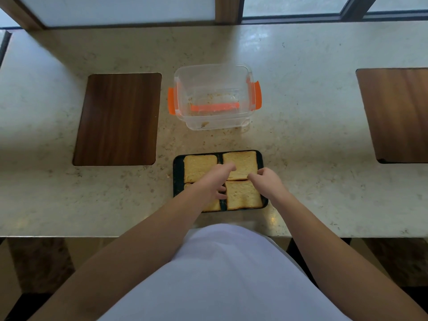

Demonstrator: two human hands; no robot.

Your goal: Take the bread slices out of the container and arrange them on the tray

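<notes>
Both hands over the dark tray of bread, low in the middle of the frame.

Left hand lies loosely open across the slices, index finger stretched onto the upper right slice, gripping nothing; right hand is curled, fingertips pinching that slice's near right corner. Four bread slices fill the tray in two rows. Above it stands the clear container with orange clips, holding only crumbs.

Both forearms reach forward, converging. Left hand palm down, index finger extended forward, other fingers curled under. Right hand loosely curled, fingertips pinched together, just beside left grip.
</notes>
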